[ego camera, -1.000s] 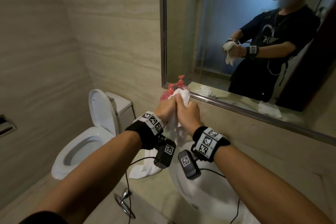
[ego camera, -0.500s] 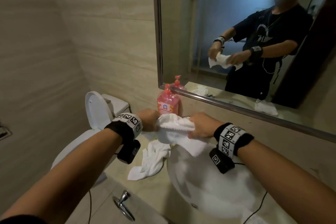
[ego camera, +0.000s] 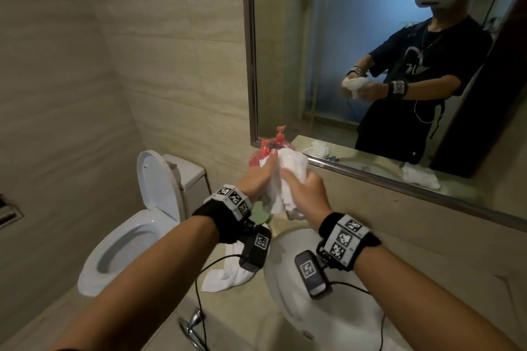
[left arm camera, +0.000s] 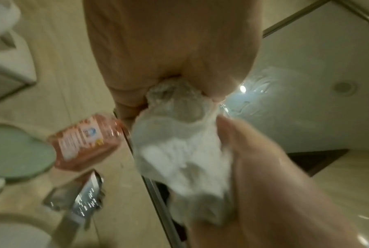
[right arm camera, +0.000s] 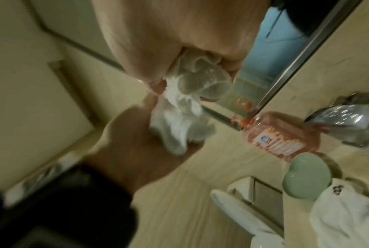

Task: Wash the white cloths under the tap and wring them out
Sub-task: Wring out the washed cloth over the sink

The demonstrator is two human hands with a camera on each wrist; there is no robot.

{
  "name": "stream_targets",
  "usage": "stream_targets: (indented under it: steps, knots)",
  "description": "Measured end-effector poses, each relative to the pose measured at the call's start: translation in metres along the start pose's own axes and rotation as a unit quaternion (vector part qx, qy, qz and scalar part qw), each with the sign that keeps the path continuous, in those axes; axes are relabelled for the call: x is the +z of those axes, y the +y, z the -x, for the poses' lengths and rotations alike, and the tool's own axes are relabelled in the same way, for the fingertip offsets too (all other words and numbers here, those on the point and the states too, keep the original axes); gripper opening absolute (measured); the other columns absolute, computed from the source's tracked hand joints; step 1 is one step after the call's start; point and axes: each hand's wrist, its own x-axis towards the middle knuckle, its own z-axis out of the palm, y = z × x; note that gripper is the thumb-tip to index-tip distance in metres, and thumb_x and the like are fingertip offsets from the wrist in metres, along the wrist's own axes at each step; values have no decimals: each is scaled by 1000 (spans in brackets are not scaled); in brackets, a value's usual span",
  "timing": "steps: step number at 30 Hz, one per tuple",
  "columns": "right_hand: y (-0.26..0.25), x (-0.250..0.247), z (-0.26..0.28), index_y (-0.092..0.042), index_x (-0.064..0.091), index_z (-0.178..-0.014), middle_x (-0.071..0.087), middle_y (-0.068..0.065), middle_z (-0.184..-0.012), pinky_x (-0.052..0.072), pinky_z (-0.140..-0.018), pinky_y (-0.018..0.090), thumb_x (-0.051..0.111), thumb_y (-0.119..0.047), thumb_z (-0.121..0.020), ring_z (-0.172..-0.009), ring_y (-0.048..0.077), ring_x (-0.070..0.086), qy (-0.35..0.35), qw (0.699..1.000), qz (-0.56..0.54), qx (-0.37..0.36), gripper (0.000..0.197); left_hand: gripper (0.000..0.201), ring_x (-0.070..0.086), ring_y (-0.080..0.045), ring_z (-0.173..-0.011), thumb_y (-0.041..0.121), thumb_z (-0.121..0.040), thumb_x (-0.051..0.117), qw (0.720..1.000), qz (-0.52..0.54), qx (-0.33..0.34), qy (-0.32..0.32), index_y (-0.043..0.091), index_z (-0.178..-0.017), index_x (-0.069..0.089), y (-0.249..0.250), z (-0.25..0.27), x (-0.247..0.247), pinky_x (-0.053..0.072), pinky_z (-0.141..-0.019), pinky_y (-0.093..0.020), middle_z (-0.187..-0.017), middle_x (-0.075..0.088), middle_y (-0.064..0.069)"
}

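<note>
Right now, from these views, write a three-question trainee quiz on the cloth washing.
1. True or false: both hands grip one bunched white cloth above the basin.
2. Where does the second white cloth lie? A) in the toilet B) on the counter left of the basin C) on the mirror frame
3. Fill in: the bottle behind the hands, the pink soap bottle, stands against the ____.

Key: 1 true: left hand and right hand grip it. 2 B. 3 mirror.
</note>
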Motion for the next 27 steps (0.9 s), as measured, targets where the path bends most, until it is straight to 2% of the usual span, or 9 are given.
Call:
stream_targets:
  steps: [4,8,11,13,17,20,22,24,27]
  knots:
    - [-19,0,1,-13,70,-94,75,6,-81,62,-64,36,56,-55,-98,-72,21,74,0,1000,0,13,45,67,59,-37,-89,65,-96,32,998,45,-13,-45,8,-112,62,-5,2,22,46,-87,-56,-107,63,-24]
    - [-11,6,7,-14,68,-83,71,-1,-66,51,-44,22,53,-56,-99,-52,9,68,2,998,47,-30,48,60,67,-35,-85,58,-99,33,1000,21,5,-2,6,-111,60,-9,1,21,56,-85,-51,-103,67,-23]
    - [-6,0,2,-15,68,-84,68,-1,-63,49,-47,24,50,-59,-99,-53,15,67,8,999,44,-6,50,64,70,-29,-79,57,-100,31,998,20,-2,-60,2,-115,60,-15,7,22,59,-67,-38,-97,69,-19]
    - [1,-1,2,-16,68,-83,67,-2,-60,50,-50,27,49,-60,-99,-55,17,66,8,998,54,3,50,64,71,-32,-83,56,-102,29,998,-8,-3,-62,2,-114,61,-18,9,21,59,-73,-38,-99,70,-22]
    - [24,8,6,-14,67,-75,65,-6,-51,43,-40,18,49,-60,-99,-45,5,62,3,995,96,-6,55,57,64,-39,-104,48,-104,29,999,-33,-6,-34,1,-119,57,-26,8,22,52,-95,-48,-115,65,-25]
    - [40,-15,-5,-14,68,-89,69,2,-71,44,-42,16,50,-54,-101,-62,15,66,-28,987,156,35,46,51,66,-25,-103,53,-101,36,991,-101,-10,-87,11,-114,63,-43,10,16,53,-90,-32,-123,65,-17]
    - [55,-29,-5,-18,69,-100,71,5,-88,46,-45,14,62,-39,-99,-73,16,67,-80,981,176,27,23,64,66,-31,-102,60,-99,33,956,-268,-23,-113,7,-110,67,-59,3,7,50,-89,-37,-118,67,-21]
    - [68,-42,0,-16,70,-108,72,-1,-95,45,-57,8,73,-30,-91,-84,17,69,-131,965,226,-15,22,64,66,-33,-101,60,-98,36,926,-345,-43,-145,5,-107,68,-77,-8,-4,49,-90,-39,-110,69,-20]
    - [98,-55,7,-22,72,-108,74,-8,-94,50,-68,18,76,-48,-86,-85,10,69,-188,943,272,22,34,50,66,-30,-101,54,-95,51,927,-341,-47,-153,8,-107,69,-116,-29,-18,51,-90,-36,-109,71,-13]
